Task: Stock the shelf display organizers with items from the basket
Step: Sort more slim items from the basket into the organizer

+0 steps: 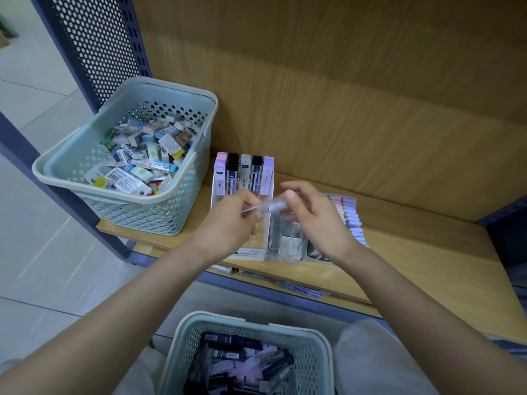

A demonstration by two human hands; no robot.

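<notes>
Two bare hands meet above the shelf organizers and hold one thing between them: a small clear plastic lead case [268,208], tilted, with its lower end to the left. The left hand [232,223] has its fingers curled and pinches the lower end. The right hand [316,218] grips the upper end, with the thumb on top.

Just under them stands a white cardboard display organizer [248,253]. At its back five slim lead cases [245,171] stand upright in a row. Beside it on the right is a clear acrylic organizer [285,249] with white dividers, and further right is a tray of pastel pieces [352,215], which I cannot identify. All of these sit on the light wooden shelf [427,252].

On the left end of the shelf a pale green perforated plastic basket [142,218] is full of small colourful packets [145,155]. Low in front of the person a second pale green basket [182,346] holds many dark and lilac cases [236,363].
</notes>
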